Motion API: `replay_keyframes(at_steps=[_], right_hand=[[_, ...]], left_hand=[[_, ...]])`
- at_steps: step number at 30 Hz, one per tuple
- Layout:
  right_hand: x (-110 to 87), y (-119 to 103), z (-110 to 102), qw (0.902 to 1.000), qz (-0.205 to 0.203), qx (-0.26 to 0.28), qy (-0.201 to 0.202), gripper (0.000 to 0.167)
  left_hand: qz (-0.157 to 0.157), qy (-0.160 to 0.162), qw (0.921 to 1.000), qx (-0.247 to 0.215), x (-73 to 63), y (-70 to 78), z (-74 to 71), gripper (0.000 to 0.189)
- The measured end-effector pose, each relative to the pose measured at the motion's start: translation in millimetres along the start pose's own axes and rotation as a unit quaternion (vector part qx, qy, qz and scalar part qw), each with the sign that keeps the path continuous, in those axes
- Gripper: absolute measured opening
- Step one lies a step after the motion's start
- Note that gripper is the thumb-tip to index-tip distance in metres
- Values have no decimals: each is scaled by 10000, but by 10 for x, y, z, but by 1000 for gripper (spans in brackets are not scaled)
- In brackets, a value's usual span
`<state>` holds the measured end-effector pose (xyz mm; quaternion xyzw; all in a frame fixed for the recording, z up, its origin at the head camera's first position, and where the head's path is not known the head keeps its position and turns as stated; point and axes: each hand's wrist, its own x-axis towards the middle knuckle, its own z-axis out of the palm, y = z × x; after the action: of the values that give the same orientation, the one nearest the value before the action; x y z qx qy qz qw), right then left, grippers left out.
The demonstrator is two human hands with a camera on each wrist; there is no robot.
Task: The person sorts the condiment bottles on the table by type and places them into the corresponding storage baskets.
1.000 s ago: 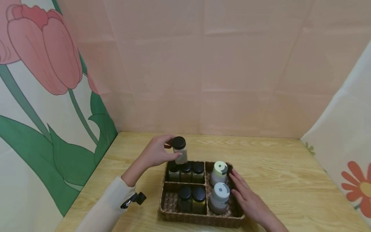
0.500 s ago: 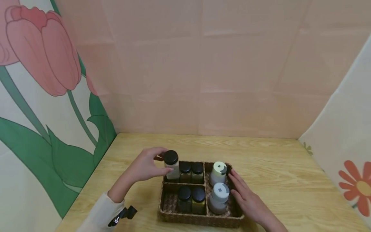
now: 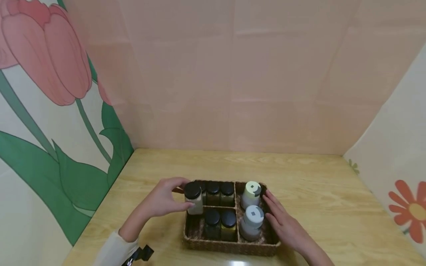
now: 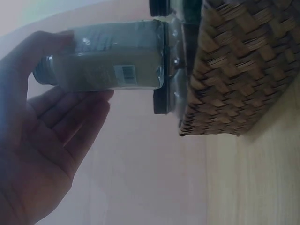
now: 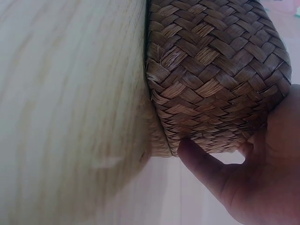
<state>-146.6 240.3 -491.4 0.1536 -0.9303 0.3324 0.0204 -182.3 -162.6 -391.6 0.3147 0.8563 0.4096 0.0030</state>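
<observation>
My left hand pinches a clear spice jar with a black lid between thumb and fingers. The jar, upright, overlaps the left rim and divider of a brown woven basket. In the left wrist view the jar shows pale contents and a barcode label, its base close to the basket's top edge. Along the basket's right side lies my right hand, fingers extended against the wall; the right wrist view shows the thumb touching the weave. Black-lidded jars occupy the front left compartment, right of bare woven floor.
Three black-lidded jars stand in the back left compartment, one partly hidden by the held jar. The right compartment has a yellow-capped container and a pale-blue-capped container. The basket sits on a wooden table before a pink backdrop.
My left hand has brought the jar down and toward me, leftward from above the back compartment to the divider at the left rim. The right hand has stayed at the basket's side.
</observation>
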Motion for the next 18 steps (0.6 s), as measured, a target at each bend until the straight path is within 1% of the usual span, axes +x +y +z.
replay_keyframes(at_steps=[3, 11, 18], right_hand=[[13, -7, -17, 9999, 55, -16, -90, 54], [37, -16, -37, 9998, 129, -49, -124, 54], [16, -15, -22, 9999, 113, -40, -119, 54]], left_hand=[[-41, -11, 10000, -25, -34, -3, 22, 47], [-50, -147, 9997, -204, -81, 5, 98, 44], [-75, -239, 9995, -189, -114, -44, 161, 43]])
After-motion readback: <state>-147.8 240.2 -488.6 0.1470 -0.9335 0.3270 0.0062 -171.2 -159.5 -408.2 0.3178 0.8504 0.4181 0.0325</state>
